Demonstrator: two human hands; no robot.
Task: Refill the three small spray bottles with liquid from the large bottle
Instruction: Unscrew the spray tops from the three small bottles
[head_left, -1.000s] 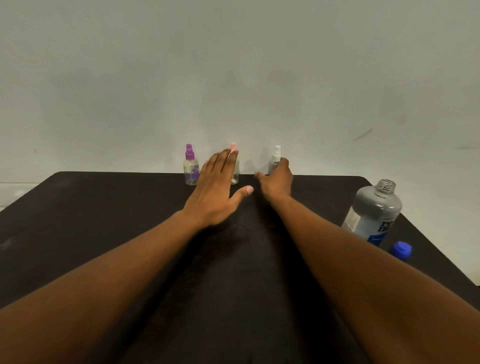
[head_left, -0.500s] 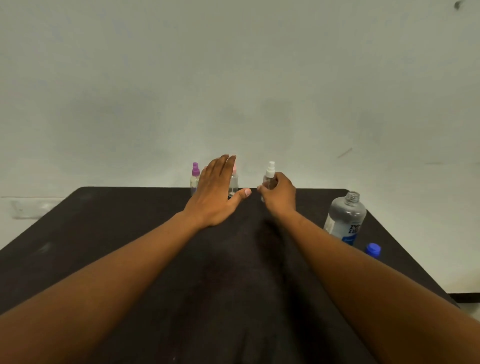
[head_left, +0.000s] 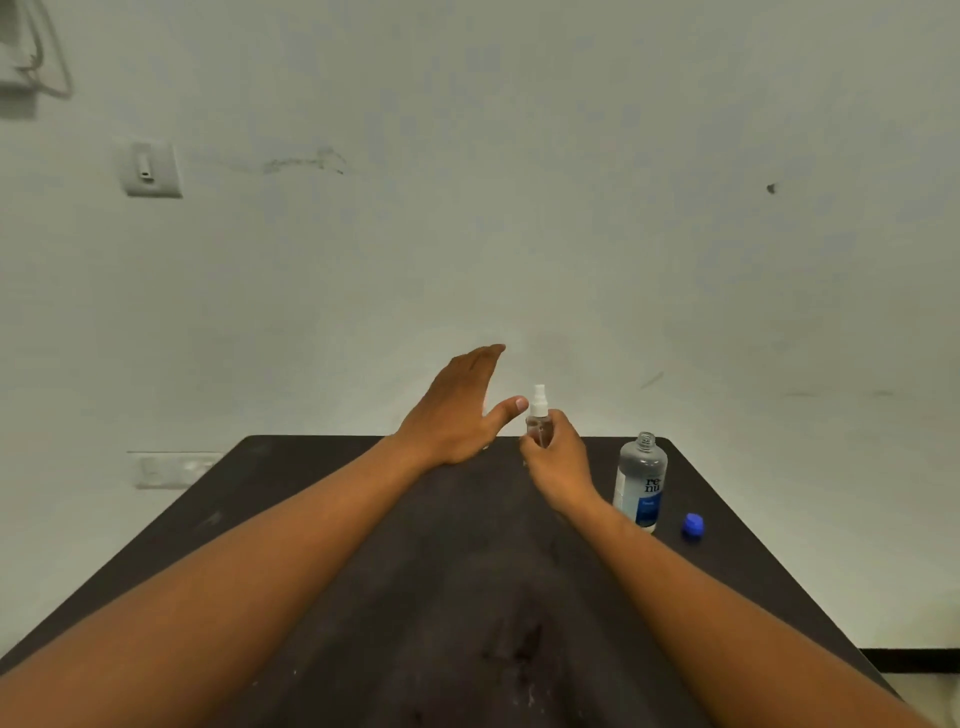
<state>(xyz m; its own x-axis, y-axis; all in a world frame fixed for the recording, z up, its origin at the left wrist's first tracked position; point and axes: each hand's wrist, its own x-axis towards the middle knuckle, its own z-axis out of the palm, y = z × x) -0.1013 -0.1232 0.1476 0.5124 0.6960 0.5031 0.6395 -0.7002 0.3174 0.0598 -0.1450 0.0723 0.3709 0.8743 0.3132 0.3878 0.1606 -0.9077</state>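
My right hand (head_left: 558, 460) grips a small clear spray bottle with a white nozzle (head_left: 539, 413) and holds it upright just above the far part of the black table (head_left: 260, 519). My left hand (head_left: 457, 410) hovers beside it with straight fingers, its thumb close to the white nozzle, holding nothing. The other two small spray bottles are hidden behind my left hand. The large grey bottle with a blue label (head_left: 641, 480) stands open at the right, its blue cap (head_left: 693, 526) lying on the table next to it.
The table's far edge meets a pale wall. A wall switch (head_left: 150, 169) and a low socket strip (head_left: 171, 467) are at the left. The table's right edge runs close behind the blue cap.
My right hand has lifted the white-nozzle spray bottle off the table. My left hand rose and now covers the purple and pink bottles. The camera has tilted up, showing more wall.
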